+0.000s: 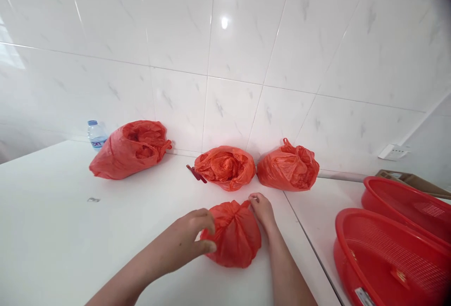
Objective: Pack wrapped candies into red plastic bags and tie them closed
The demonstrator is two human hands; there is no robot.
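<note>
A filled red plastic bag (pixel 236 240) sits on the white table in front of me, its top gathered into folds. At its left side my left hand (pixel 188 235) is open, thumb and fingers curved apart; whether it touches the bag I cannot tell. The fingers of my right hand (pixel 261 208) are closed in a pinch on the bag's upper right edge. Just behind it stands another red bag (pixel 225 167) with a loose, crumpled mouth. To its right, against the wall, leans a third red bag (pixel 289 167).
Farther left lie a larger red bag (pixel 123 153) and a water bottle (pixel 96 134). Small dark red tools (pixel 196 174) rest near the middle bag, and a scrap (pixel 93 200) lies at left. Red plastic baskets (pixel 343 240) occupy the right, past a table seam, before a cardboard box (pixel 416 183).
</note>
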